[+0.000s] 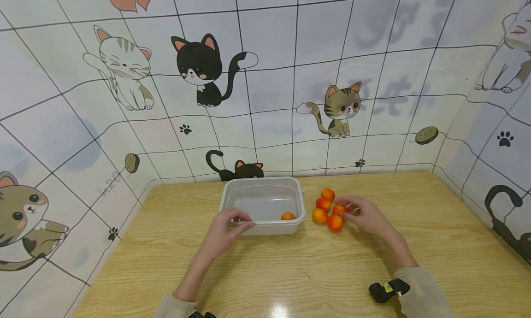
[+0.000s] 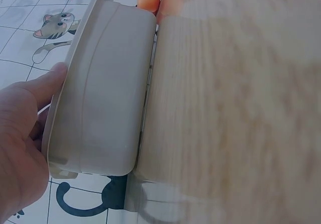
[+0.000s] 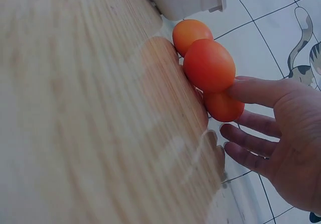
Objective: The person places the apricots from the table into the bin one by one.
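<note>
A white plastic box (image 1: pixel 275 228) stands on the wooden table, with one orange-red round fruit (image 1: pixel 288 215) inside. My left hand (image 1: pixel 224 228) pinches the near rim at its left end; the left wrist view shows the thumb on the outer side of the box wall (image 2: pixel 100 93). Right of the box, several similar fruits (image 1: pixel 320 215) lie in a tight cluster. On the right side of that cluster, my right hand (image 1: pixel 367 216) has its thumb and forefinger around one fruit (image 3: pixel 223 106), partly hidden behind a redder one (image 3: pixel 209 65) in the right wrist view.
The wooden table (image 1: pixel 290 272) ends at the back against a wall covering (image 1: pixel 274 138) printed with cats and grid lines. The box stands near that back edge. A black wrist device (image 1: pixel 387 290) sits at my right sleeve.
</note>
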Available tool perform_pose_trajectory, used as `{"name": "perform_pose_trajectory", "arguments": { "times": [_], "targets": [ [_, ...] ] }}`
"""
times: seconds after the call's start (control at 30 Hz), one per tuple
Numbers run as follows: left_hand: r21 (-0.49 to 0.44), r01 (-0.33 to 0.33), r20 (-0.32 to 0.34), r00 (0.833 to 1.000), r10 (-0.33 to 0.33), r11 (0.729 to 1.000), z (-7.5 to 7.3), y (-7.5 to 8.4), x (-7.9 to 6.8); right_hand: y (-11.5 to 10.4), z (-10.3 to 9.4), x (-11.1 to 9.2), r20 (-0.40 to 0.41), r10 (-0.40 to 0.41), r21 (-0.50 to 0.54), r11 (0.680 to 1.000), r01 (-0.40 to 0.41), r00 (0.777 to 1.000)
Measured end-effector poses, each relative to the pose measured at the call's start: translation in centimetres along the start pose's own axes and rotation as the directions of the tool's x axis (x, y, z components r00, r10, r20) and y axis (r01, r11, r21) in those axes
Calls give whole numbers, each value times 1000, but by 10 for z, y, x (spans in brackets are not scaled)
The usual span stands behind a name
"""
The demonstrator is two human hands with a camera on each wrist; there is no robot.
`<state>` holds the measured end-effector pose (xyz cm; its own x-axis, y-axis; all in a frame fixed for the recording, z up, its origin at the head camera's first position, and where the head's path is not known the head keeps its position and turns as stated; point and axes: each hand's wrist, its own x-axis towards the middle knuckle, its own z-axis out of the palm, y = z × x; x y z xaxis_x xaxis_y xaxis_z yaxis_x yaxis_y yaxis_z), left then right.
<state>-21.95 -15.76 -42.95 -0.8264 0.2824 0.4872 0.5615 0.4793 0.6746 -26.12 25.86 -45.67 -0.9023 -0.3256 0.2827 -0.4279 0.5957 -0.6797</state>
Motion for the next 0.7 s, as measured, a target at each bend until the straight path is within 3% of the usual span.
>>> {"name": "perform_pose_trajectory", "arguments": {
  "times": [0.7],
  "targets": [
    [10, 7, 0, 1000, -7, 1000, 0, 1, 0, 4, 0, 0, -2, 74, -22, 997, -74, 997]
  ]
}}
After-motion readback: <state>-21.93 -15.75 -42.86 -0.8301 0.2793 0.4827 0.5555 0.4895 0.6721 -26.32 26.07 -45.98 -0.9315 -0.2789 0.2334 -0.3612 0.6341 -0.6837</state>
